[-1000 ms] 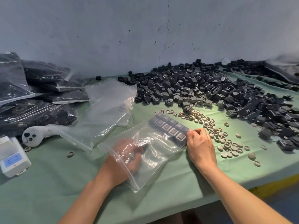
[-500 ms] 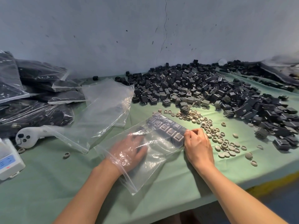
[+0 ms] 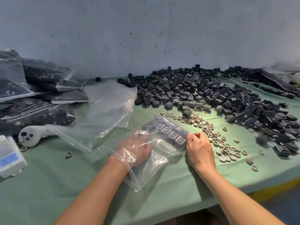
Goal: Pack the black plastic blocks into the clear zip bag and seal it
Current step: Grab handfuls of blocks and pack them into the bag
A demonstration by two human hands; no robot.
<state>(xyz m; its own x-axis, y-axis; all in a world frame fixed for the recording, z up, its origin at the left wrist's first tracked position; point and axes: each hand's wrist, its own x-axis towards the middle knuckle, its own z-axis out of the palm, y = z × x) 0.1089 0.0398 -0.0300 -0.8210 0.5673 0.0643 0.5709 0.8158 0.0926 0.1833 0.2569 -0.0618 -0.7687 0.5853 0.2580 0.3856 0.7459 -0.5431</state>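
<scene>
A clear zip bag [image 3: 159, 157] lies on the green table in front of me. My left hand [image 3: 135, 150] is inside it up to the wrist, seen through the plastic, its fingers reaching toward a row of black plastic blocks [image 3: 168, 132] packed at the bag's far end. My right hand [image 3: 198, 147] pinches the bag's right edge beside those blocks. A big loose pile of black blocks [image 3: 211, 95] covers the table's far right.
Several small beige rings and discs [image 3: 222, 143] lie scattered right of my right hand. An empty clear bag [image 3: 103, 111] lies to the left. Filled bags [image 3: 37, 95] are stacked at far left, near a white handheld device [image 3: 32, 135] and a white box [image 3: 9, 158].
My left hand has slid deeper into the bag toward the packed blocks. My right hand has kept its pinch on the bag's edge.
</scene>
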